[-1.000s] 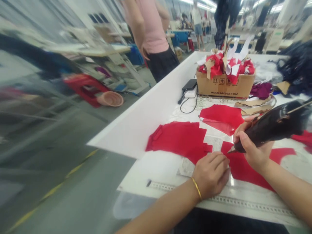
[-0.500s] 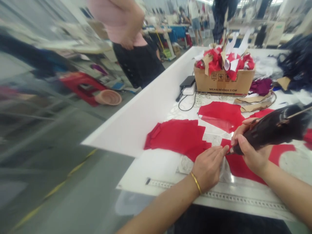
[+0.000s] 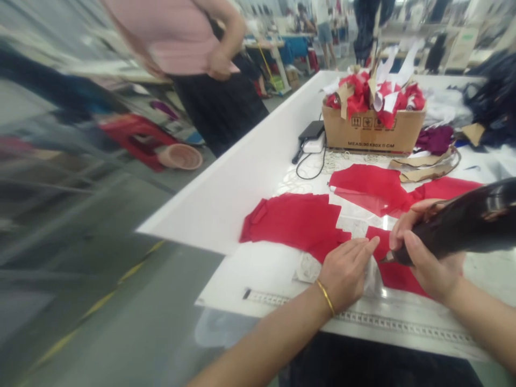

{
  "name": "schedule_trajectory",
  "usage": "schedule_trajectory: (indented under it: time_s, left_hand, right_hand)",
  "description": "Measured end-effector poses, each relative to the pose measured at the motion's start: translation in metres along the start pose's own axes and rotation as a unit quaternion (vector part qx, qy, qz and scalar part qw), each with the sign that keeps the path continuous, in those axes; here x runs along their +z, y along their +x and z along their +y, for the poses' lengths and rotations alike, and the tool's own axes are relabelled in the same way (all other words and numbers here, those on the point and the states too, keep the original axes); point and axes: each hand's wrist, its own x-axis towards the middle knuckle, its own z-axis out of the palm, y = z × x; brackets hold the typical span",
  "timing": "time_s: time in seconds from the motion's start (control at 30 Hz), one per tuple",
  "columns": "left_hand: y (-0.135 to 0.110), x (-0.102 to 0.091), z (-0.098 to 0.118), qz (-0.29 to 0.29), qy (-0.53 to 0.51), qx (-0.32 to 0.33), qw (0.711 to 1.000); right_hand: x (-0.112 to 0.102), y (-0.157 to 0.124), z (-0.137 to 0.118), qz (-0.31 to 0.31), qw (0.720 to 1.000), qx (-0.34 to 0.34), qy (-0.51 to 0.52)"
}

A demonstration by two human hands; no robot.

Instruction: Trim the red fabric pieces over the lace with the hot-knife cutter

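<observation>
Right hand (image 3: 429,252) closed around a dark pointed tool (image 3: 463,231), its rear end cut off by the right edge of the view; the thin tip lies at the edge of a red fabric piece (image 3: 393,274), but contact cannot be made out. Left hand (image 3: 344,271) open and flat, with a gold bangle (image 3: 324,297) at the wrist, its fingertips beside a clear plastic sheet (image 3: 373,282). The red piece lies on the white bench (image 3: 226,207), partly hidden by both hands; other ragged-edged red pieces (image 3: 294,223) lie beside it. Beyond stands a cardboard box (image 3: 371,134) heaped with red and white scraps. Upper left, a co-worker's pink top (image 3: 169,37) is cut off by the frame.
</observation>
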Motion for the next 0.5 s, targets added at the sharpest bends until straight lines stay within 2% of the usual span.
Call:
schedule_trajectory:
  time_s: [0.1, 0.33, 0.47, 0.5]
  left_hand:
    - [-0.001, 0.000, 0.000, -0.014, -0.008, -0.011, 1.000]
    - [0.000, 0.000, 0.000, -0.014, -0.026, -0.015, 0.999]
    - [0.001, 0.001, 0.004, 0.005, 0.003, -0.006, 1.000]
    - [0.000, 0.002, 0.004, 0.011, 0.002, 0.000, 1.000]
  right_hand:
    - [-0.006, -0.004, -0.004, -0.022, 1.000, 0.001, 0.011]
    - [-0.006, -0.005, -0.002, -0.005, 1.000, 0.004, -0.002]
    - [-0.015, -0.004, -0.007, -0.051, 0.999, 0.018, 0.003]
    - [-0.019, -0.004, -0.004, -0.011, 1.000, 0.008, 0.024]
